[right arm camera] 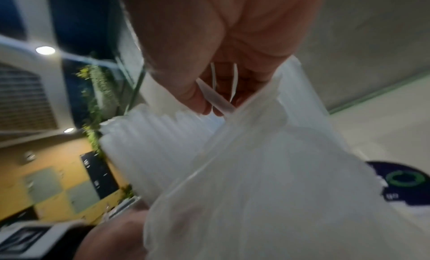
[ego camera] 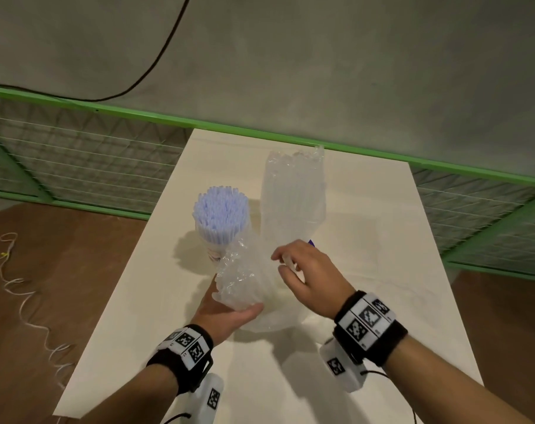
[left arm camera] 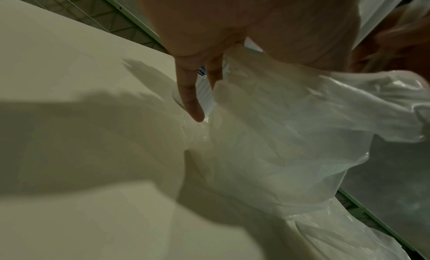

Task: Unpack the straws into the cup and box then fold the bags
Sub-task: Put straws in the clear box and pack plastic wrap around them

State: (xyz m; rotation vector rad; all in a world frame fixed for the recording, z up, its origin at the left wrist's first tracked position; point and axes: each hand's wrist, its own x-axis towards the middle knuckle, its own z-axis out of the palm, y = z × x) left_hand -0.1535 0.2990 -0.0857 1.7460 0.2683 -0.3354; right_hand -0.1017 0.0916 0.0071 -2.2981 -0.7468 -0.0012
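A cup (ego camera: 212,254) packed with pale blue straws (ego camera: 220,214) stands left of the table's middle. To its right, a tall clear bag (ego camera: 293,191) of clear straws stands upright. My left hand (ego camera: 229,313) lies palm up under a crumpled clear plastic bag (ego camera: 248,286), its thumb curled onto the bag's side. My right hand (ego camera: 306,276) is at the bag's right edge. In the right wrist view its thumb and fingers (right arm camera: 195,96) pinch a clear straw (right arm camera: 217,100) just above the bag (right arm camera: 267,172). A dark blue object (ego camera: 311,242) peeks out behind the right hand.
The pale table (ego camera: 382,270) ends at a green-framed mesh fence (ego camera: 107,154) at the back, with brown floor on both sides. A black cable hangs on the grey wall (ego camera: 321,56). A white cord (ego camera: 24,301) lies on the floor at the left.
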